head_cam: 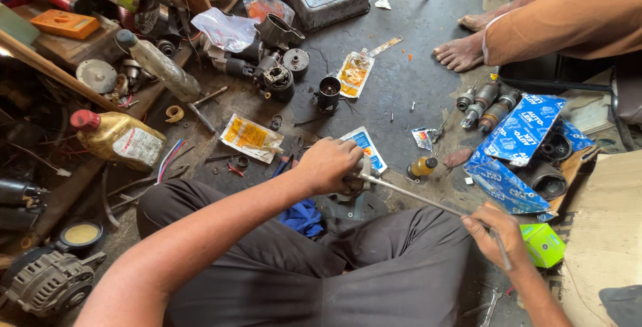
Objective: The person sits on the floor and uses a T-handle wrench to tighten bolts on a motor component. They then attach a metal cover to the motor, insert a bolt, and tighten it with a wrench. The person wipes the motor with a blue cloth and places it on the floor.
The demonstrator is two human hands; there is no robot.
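Sitting cross-legged on the oily floor, the person has the right hand curled tight round the near end of a long thin bright steel rod, fingers wrapped with no gap showing. The rod runs as 1 straight line from that fist up and to the left, its far tip meeting the small grey metal motor part just in front of the knees. Its long axis lies almost flat, tilted slightly upward toward the left.

The left hand is clamped down over the part, palm on top, fingers closed round it, so most of it is hidden. I would judge the work goes best with that hand pinning the part hard against the floor while the rod stays in line with whatever it enters; any sideways lean would likely make it slip.

Further out lie a small amber bottle, flat blue printed cardboard boxes and a yellow oil jug with a red cap.
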